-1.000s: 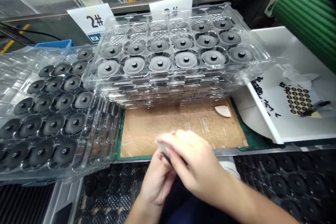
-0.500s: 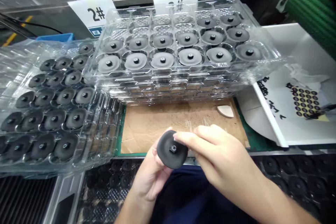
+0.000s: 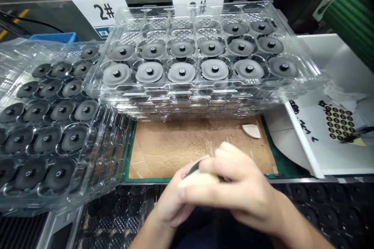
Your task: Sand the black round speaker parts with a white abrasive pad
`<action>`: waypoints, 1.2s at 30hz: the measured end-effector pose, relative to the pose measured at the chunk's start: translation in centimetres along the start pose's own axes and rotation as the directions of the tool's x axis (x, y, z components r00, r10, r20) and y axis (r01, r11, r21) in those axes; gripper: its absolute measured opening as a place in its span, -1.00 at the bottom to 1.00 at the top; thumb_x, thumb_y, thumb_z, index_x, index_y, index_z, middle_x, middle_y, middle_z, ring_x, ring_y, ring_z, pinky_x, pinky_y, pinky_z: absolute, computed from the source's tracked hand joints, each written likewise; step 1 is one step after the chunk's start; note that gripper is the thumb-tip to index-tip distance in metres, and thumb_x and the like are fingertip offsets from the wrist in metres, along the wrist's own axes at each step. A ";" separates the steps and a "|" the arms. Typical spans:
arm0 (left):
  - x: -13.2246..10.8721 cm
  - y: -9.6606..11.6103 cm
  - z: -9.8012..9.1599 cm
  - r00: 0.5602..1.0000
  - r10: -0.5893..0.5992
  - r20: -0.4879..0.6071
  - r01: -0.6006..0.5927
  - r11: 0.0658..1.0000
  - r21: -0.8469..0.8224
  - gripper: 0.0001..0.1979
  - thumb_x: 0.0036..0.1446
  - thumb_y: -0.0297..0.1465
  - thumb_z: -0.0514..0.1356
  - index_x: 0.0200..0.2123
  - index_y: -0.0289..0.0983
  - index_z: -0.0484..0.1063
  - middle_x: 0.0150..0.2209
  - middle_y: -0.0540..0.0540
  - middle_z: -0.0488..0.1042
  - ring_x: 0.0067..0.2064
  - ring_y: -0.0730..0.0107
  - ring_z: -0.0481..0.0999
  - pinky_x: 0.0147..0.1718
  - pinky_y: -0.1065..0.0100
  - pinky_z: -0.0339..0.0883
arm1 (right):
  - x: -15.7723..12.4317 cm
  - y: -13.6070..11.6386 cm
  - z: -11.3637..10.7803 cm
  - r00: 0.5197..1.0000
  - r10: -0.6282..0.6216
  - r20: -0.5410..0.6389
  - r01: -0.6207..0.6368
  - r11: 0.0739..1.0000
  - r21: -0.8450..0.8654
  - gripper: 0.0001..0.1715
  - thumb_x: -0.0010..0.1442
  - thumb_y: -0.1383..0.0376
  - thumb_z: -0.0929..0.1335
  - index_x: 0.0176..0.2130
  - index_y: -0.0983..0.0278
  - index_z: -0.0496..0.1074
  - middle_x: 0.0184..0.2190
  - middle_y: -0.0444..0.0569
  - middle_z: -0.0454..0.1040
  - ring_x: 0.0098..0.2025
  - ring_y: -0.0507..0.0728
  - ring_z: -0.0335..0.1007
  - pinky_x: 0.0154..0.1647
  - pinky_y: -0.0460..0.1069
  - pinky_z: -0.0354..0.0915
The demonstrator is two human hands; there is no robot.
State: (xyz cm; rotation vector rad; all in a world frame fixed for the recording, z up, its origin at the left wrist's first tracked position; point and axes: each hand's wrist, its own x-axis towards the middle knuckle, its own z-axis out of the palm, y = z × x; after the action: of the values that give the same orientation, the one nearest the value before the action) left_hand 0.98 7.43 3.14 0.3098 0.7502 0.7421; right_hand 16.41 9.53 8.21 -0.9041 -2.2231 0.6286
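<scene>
Low in the middle of the view, my left hand (image 3: 172, 202) and my right hand (image 3: 239, 186) press together around a black studded disc (image 3: 194, 167). Only a thin dark edge of the disc shows, and my fingers hide the rest of it. Both hands are just in front of a brown cardboard sheet (image 3: 175, 151), over its near edge. Nearest on the left stands a clear plastic tray (image 3: 112, 130) of dark discs, and behind my hands is a tall stack of clear trays (image 3: 189, 99) holding grey-faced discs.
A pale curved scrap (image 3: 251, 131) lies on the cardboard. To the right, a white tray (image 3: 309, 151) holds a sheet of small black dots (image 3: 339, 124). More dark discs (image 3: 324, 202) lie below the bench edge. A "2#" label (image 3: 99, 9) and a blue bin (image 3: 54, 37) stand behind.
The disc's dark studded face, plainly visible half a second ago, is now turned and covered by my fingers. My hands have closed in around it, and the view has shifted slightly.
</scene>
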 end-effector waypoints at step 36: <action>-6.2 -2.3 -3.7 0.712 0.612 0.345 -0.442 0.008 0.897 0.10 0.03 -0.48 0.25 0.24 0.00 -0.64 0.10 -0.26 0.30 0.13 0.13 0.31 0.09 0.06 0.16 | -8.0 -0.8 6.7 0.955 0.238 -0.177 -0.234 0.971 0.040 -0.48 0.21 0.42 0.28 0.14 0.12 0.25 -0.12 0.02 0.46 -0.29 0.07 0.43 -0.22 -0.01 0.40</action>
State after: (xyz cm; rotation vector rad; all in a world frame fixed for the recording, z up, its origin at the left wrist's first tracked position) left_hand -3.61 1.41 2.49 1.8611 1.2081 0.9408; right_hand 15.68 1.84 1.16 -1.1807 -1.9608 0.6470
